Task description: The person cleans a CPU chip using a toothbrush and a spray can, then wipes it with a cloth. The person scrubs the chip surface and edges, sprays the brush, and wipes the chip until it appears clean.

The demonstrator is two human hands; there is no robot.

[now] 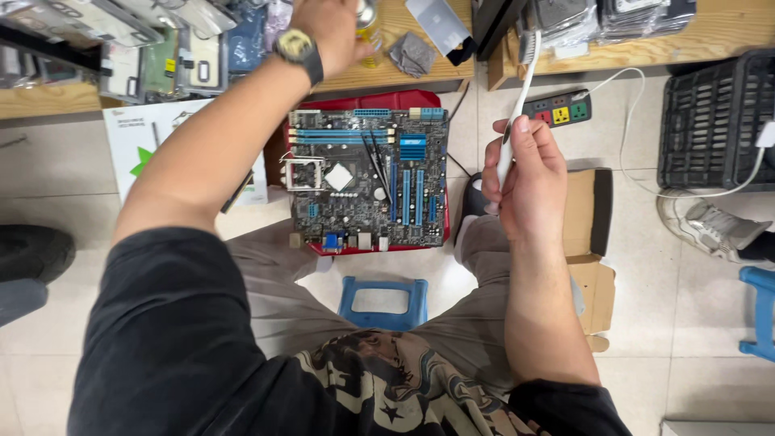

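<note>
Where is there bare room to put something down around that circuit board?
Bare floor tiles lie left of the motherboard, and more tiles between the cardboard and the blue stool. The wooden shelf up top is crowded with packets.

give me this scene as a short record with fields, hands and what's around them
left hand: left hand with a wristwatch, reaching up to the wooden shelf, closed on a yellowish bottle
right hand: right hand gripping a white toothbrush-style brush, bristles up
between hands: dark computer motherboard with blue slots, lying on a red stool
nearby: grey cloth on shelf; black power strip on tiled floor; blue plastic stool under the person
</note>
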